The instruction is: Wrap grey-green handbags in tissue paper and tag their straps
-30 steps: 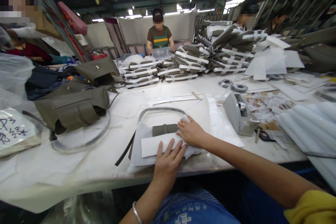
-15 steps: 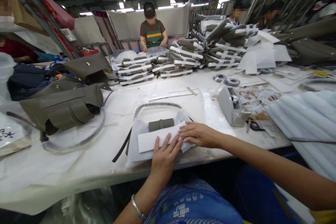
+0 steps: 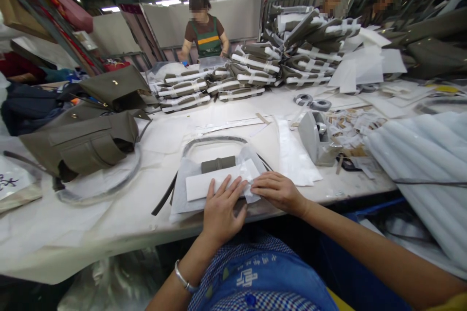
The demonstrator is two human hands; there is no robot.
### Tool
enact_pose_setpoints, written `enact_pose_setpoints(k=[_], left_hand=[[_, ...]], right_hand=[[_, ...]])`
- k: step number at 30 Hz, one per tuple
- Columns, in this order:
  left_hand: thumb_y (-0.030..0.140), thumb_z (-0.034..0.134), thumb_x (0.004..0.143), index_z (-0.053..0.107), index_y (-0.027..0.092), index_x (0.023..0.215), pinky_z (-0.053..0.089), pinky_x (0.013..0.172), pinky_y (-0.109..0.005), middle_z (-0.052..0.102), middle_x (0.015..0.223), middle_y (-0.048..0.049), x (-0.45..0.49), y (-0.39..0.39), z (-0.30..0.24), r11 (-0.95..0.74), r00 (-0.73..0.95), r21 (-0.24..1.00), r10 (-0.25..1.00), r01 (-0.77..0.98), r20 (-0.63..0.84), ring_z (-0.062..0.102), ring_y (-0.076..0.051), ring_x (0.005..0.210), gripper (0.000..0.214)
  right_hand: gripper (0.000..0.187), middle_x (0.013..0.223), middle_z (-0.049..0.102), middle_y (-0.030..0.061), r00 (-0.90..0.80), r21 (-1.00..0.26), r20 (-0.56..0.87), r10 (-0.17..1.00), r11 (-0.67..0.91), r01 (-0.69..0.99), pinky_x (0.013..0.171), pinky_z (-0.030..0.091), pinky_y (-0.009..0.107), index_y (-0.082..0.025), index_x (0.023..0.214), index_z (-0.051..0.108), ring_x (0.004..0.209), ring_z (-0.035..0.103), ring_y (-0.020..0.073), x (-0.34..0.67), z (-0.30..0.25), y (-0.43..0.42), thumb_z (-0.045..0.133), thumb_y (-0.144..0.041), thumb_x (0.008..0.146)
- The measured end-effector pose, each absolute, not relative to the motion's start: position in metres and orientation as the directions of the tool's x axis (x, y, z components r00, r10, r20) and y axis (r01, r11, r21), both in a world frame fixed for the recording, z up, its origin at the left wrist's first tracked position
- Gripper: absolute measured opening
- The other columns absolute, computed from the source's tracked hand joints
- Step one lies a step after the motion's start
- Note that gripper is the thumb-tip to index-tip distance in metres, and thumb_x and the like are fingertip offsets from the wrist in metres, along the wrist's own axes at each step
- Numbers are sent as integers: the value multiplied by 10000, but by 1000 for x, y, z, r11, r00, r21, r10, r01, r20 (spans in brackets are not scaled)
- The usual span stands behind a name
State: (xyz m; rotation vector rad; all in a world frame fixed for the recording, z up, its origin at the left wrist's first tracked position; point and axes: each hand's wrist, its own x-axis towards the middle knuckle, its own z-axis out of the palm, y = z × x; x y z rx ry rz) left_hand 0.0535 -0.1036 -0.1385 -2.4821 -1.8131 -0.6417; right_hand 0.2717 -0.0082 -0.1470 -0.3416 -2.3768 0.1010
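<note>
My left hand (image 3: 223, 210) lies with fingers spread on a flat white foam strip (image 3: 199, 186), pressing it down. Fingers of my right hand (image 3: 280, 192) are drawn together at the right edge of a thin white wrapping sheet (image 3: 251, 169), which folds over the strip's right end. Beneath the strip is an olive bag part (image 3: 219, 164), with a second stretch of translucent sheet (image 3: 178, 204) under it. A plastic-wrapped handle (image 3: 215, 139) arches behind, and a dark strap (image 3: 165, 196) sticks out on the left.
An olive handbag (image 3: 83, 146) stands on the left of the white table (image 3: 160, 160). Wrapped olive bags (image 3: 255, 65) are piled at the back, near a co-worker (image 3: 206, 34). To the right are a tape dispenser (image 3: 316, 138), tape rolls (image 3: 312, 102) and a stack of foam sheets (image 3: 426, 165).
My right fingers have gone from lying outstretched to gathering at the sheet's edge, which now folds over the strip. My left hand stays on the strip. The view has shifted slightly.
</note>
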Motion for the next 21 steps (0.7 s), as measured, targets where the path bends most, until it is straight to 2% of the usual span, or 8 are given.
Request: enact_pose_setpoints(k=[2, 5, 9, 13, 17, 19, 21], left_hand=[[458, 545, 942, 408, 317, 1462, 182, 1186, -617, 512, 1468, -6, 55, -103, -132, -313, 223, 290, 926, 905, 304, 403, -280, 1405, 556], [459, 471, 988, 473, 331, 1413, 194, 1176, -618, 571, 1412, -3, 60, -100, -129, -273, 170, 330, 936, 904, 309, 452, -267, 1372, 443], [432, 493, 988, 573, 337, 1322, 183, 1165, -635, 598, 1378, -1, 67, -96, -139, -261, 148, 263, 912, 929, 382, 485, -288, 1345, 356], [399, 509, 986, 592, 352, 1301, 201, 1168, -614, 607, 1361, 20, 67, -93, -151, -283, 172, 179, 869, 942, 465, 509, -287, 1323, 329], [348, 534, 980, 581, 346, 1319, 224, 1176, -580, 613, 1351, 22, 64, -91, -158, -291, 182, 141, 840, 946, 511, 523, -274, 1313, 342], [327, 539, 979, 582, 341, 1319, 231, 1180, -570, 613, 1348, 24, 64, -91, -160, -297, 188, 136, 836, 945, 515, 522, -270, 1314, 343], [316, 541, 979, 586, 339, 1316, 228, 1185, -563, 609, 1351, 29, 64, -90, -162, -297, 188, 137, 836, 945, 516, 516, -267, 1320, 341]], right_hand=[[258, 1045, 756, 50, -705, -141, 669, 234, 972, 189, 926, 543, 378, -240, 1148, 689, 1036, 673, 185, 274, -149, -6, 565, -157, 938], [273, 1044, 756, 50, -707, -122, 674, 216, 976, 182, 923, 545, 376, -250, 1177, 679, 1049, 671, 183, 277, -154, -4, 573, -165, 940], [319, 1066, 751, 49, -706, -127, 673, 220, 975, 184, 947, 539, 385, -256, 1228, 654, 1078, 662, 181, 277, -159, -3, 583, -152, 935], [353, 1147, 732, 42, -719, -145, 655, 235, 972, 186, 1003, 516, 392, -253, 1287, 613, 1146, 635, 176, 280, -158, -6, 538, -141, 961], [405, 1255, 688, 49, -706, -102, 643, 296, 947, 304, 1093, 434, 435, -247, 1340, 569, 1234, 579, 202, 295, -157, -23, 577, -149, 947], [411, 1207, 712, 44, -697, -82, 635, 331, 927, 366, 1049, 457, 408, -260, 1333, 579, 1179, 607, 203, 303, -160, -34, 608, -165, 934], [368, 1150, 731, 47, -737, -75, 581, 345, 925, 373, 942, 508, 368, -249, 1307, 603, 1072, 644, 199, 307, -166, -42, 572, -163, 950]])
